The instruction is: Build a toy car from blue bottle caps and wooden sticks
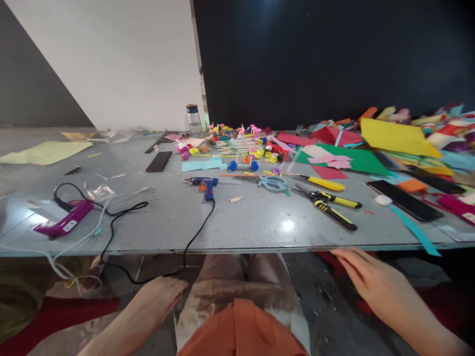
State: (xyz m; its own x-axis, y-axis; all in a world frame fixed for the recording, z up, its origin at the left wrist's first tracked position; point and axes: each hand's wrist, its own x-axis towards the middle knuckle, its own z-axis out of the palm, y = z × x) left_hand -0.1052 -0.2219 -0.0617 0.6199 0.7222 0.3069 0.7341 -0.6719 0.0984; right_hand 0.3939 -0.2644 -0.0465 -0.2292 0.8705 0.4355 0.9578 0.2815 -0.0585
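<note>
My left hand (pixel 160 295) hangs below the table's front edge, beside my left thigh. Its back faces up and the fingers bend down out of sight, so their grip is hidden. At the right, my right hand (pixel 358 269) has its fingers stretched out, close to the table edge; nothing shows in it. On the table in front of me lies a blue glue gun (pixel 208 187), its black cord dropping over the edge near my left hand. Light-blue scissors (pixel 273 183), black-and-yellow pliers (pixel 328 205) and a yellow-handled cutter (pixel 326 184) lie right of it.
A purple power strip (pixel 67 221) with tangled cables is at the left. Farther back are a water bottle (pixel 193 119), a small piece with blue wheels (pixel 243 165) and a heap of bright craft bits. Coloured paper (pixel 399 136) and a black phone (pixel 404 199) lie right.
</note>
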